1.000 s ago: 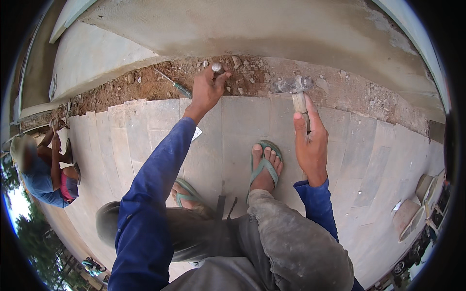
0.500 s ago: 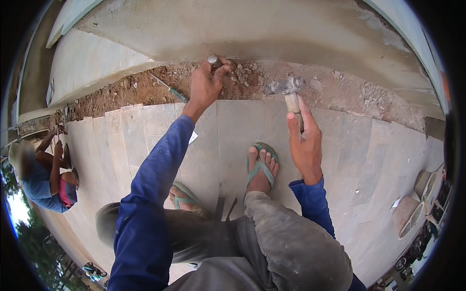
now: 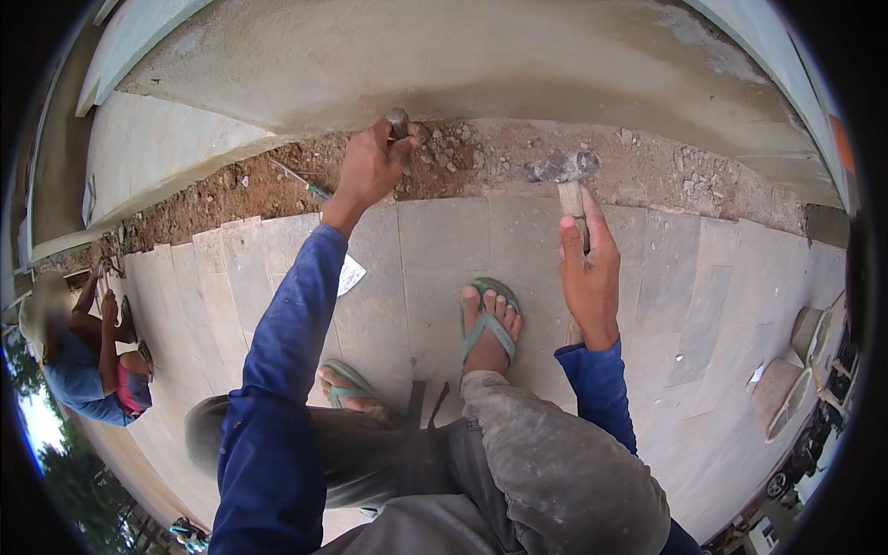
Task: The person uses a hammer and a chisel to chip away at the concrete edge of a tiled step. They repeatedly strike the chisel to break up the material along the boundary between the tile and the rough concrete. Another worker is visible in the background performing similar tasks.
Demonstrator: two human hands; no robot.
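My left hand [image 3: 370, 166] grips a short metal chisel [image 3: 398, 120] over the rubble strip [image 3: 453, 148] at the wall's foot, its battered top showing above my fingers. My right hand [image 3: 589, 277] is closed round the wooden handle of a hammer [image 3: 562, 166], whose dusty steel head lies over the strip, to the right of the chisel. A green-handled screwdriver [image 3: 316, 190] rests in the soil left of my left hand, partly hidden by it. A flat white piece [image 3: 352, 274] lies on the paving beside my left forearm.
A plastered wall [image 3: 481, 55] runs along the top above the paving [image 3: 444, 240]. My sandalled feet [image 3: 488, 328] stand on the paving. A crouching person [image 3: 88, 370] in blue holds something at the far left. Buckets [image 3: 777, 398] stand at the right; trees and vehicles show at the rim.
My left hand has moved a little toward the wall with the chisel. The hammer in my right hand has shifted slightly right relative to my feet. The whole view has shifted somewhat.
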